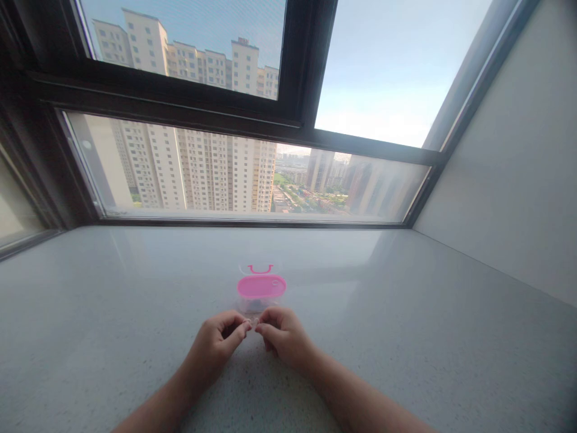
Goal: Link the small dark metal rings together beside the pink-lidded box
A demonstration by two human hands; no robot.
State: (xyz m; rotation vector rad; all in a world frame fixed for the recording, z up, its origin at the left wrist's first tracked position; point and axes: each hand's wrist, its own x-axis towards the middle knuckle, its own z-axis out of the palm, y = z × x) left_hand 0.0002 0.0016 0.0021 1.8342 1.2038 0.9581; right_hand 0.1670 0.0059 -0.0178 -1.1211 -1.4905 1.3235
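Observation:
My left hand (219, 343) and my right hand (286, 340) meet in front of me just above the pale speckled surface. Thumb and forefinger of each are pinched on a small clear piece (253, 322), too small to name. Right behind the fingertips stands a clear plastic box (259, 305) with an oval pink lid (261, 286); something dark shows faintly inside. Beyond the box lies a pink handle (261, 271). I cannot tell whether the fingers touch the box, whose lower front they partly hide.
The speckled sill (135, 288) stretches out on both sides of the hands. A dark window frame (252, 224) edges it at the back, with tall buildings outside. A white wall (509, 180) bounds the right side.

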